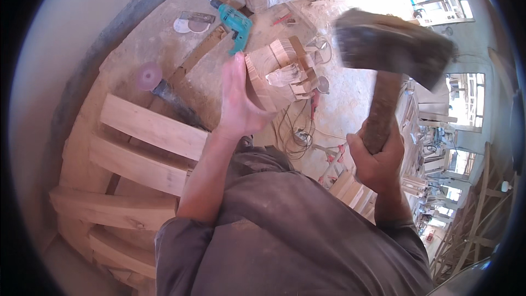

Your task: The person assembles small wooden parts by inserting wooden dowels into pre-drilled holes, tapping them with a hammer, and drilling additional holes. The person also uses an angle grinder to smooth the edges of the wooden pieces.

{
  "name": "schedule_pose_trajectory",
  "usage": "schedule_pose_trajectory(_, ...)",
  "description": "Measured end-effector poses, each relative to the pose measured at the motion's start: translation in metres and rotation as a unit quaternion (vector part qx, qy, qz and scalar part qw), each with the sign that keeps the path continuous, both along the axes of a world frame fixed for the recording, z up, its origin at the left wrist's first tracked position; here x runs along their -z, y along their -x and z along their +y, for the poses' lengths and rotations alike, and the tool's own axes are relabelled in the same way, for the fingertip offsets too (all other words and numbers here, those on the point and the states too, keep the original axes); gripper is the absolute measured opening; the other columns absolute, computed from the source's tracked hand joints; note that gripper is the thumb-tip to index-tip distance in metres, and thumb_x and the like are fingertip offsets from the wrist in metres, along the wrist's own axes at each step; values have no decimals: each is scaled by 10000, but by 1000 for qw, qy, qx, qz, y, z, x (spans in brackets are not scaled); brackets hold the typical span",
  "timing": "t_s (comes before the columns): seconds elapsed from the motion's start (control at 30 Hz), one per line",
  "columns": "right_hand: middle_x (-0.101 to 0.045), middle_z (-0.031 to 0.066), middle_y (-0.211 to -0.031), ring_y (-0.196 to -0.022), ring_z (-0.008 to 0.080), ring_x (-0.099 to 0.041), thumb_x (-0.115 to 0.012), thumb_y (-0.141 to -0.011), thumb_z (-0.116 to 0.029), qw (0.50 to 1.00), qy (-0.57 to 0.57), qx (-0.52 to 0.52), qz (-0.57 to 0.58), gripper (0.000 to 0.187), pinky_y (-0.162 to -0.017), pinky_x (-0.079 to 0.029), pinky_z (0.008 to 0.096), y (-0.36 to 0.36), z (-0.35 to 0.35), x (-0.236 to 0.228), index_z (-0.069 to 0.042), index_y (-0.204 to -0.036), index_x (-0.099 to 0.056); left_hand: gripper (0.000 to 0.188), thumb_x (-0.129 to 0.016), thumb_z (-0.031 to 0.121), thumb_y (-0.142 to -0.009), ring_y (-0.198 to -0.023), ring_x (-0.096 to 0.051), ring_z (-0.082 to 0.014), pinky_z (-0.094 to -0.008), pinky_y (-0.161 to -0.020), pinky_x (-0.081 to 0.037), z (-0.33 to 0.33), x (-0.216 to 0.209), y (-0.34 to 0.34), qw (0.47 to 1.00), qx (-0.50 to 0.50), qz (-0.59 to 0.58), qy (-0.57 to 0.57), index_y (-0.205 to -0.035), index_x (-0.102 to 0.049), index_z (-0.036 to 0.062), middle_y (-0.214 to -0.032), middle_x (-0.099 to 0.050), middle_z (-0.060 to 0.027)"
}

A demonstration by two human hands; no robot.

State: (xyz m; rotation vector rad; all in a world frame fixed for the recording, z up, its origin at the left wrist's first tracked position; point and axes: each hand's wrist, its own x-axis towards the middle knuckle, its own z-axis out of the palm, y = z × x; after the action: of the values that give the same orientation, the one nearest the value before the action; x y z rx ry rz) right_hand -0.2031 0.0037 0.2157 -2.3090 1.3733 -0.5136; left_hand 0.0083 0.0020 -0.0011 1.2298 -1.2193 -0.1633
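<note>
Mallet (394, 44): gripped low on its wooden handle, fingers of my right hand (378, 159) wrapped round it, blurred head held up, presumably for swinging room.
Left hand (241, 101): thumb spread wide from the fingers against the notched wooden block (263, 66), seemingly to steady it; how firmly, I cannot tell.
Block's place: just ahead of me, left of the mallet's head.
Power tools: teal drill (235, 22) and pink-disc grinder (172, 98) lie beyond the pale planks (156, 126), apparently set aside.

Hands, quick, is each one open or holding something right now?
Left hand: open, fingers and thumb spread against the wood block.
Right hand: closed, holding the hammer.
</note>
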Motion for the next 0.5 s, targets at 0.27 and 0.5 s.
schedule_pose_trajectory(0.27, -631, 59, -734, -640, 146, -628, -747, -843, -74, 988, -124, 51, 75, 277, -581, -476, 338, -5, -5, -3, 11, -1031, -561, 1216, -937, 286, -622, -1179, -477, -436, -518, -1055, -407, 0, 3, 0, 1000, -14, -17, -1, -1532, -233, -107, -1281, -462, -254)
schedule_pose_trajectory(0.5, -664, 148, -789, -616, 278, -651, -707, -881, -18, 998, -15, -1, 66, 299, -589, -524, 390, 8, 6, 4, -8, -1133, -547, 1207, -934, 269, -630, -1169, -478, -443, -523, -1038, -411, -5, 0, 6, 1000, 3, 0, 18, -1532, -226, -109, -1273, -462, -261)
